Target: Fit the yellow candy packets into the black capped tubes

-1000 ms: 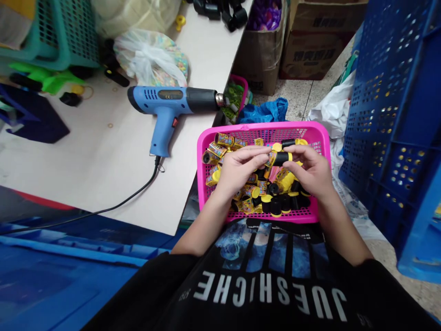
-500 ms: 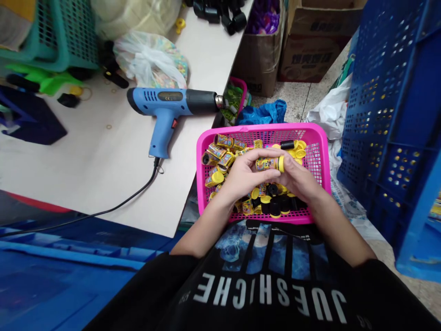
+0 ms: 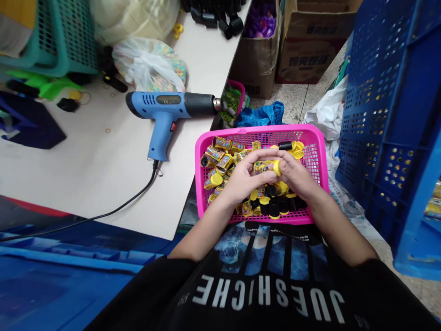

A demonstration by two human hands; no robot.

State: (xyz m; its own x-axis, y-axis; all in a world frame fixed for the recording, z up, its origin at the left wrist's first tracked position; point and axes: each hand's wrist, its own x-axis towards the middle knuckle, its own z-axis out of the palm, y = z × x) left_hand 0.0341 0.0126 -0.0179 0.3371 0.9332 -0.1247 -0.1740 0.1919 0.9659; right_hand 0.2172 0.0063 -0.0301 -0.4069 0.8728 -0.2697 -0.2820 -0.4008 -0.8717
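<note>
Between my hands lies a small printed yellow bottle [image 3: 263, 166] with a yellow cap [image 3: 277, 168] at its right end. My left hand [image 3: 241, 180] is closed round the bottle's body, thumb below and fingers above. The fingers of my right hand [image 3: 299, 178] are closed on the capped end. Both hands are over a pink basket [image 3: 199, 193]. In it are several similar labelled bottles [image 3: 225, 162], loose yellow caps [image 3: 296, 151] and black bottles [image 3: 274, 207] without labels. My hands hide part of the pile.
A blue heat gun [image 3: 161, 115] lies on the white table [image 3: 113, 174], its nozzle near the edge and its cord trailing left. Behind it is a plastic bag [image 3: 151, 64] of pastel pieces. A blue crate [image 3: 389, 133] stands right, cardboard boxes [image 3: 303, 55] beyond the basket.
The right-hand fingers have shifted slightly on the capped end. The bottle stays between both hands, and the view has moved a little.
</note>
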